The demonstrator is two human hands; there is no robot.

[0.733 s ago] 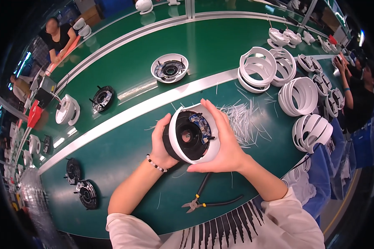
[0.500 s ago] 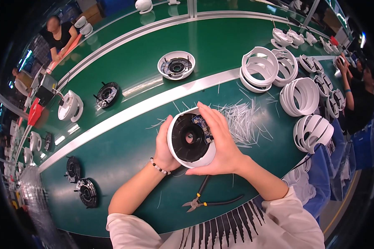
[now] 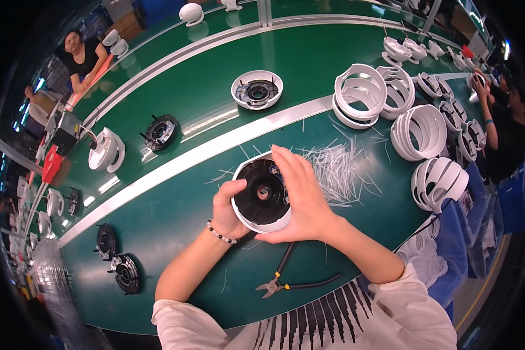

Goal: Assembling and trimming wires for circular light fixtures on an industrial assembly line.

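Between both my hands is a round white plastic housing with a black ring-shaped insert seated inside it. The insert has a hole at its centre, and part of a blue circuit board shows beside my right fingers. My left hand grips the housing's left side, its thumb lying over the rim against the black insert. My right hand wraps round the right side, fingers stretched along the upper edge and thumb beneath. Diagonal cutters with black handles lie spread on the green table below the hands.
Thin white strips lie piled beyond my right hand. Stacked white rings line the right side. Two black inserts rest at left. Along the green belt sit a white bowl-shaped housing and a black insert. Other people sit farther off.
My left thumb has moved from the housing's outer edge onto the black insert. The held housing has shifted slightly left. Parts on the belt have moved a little to the right.
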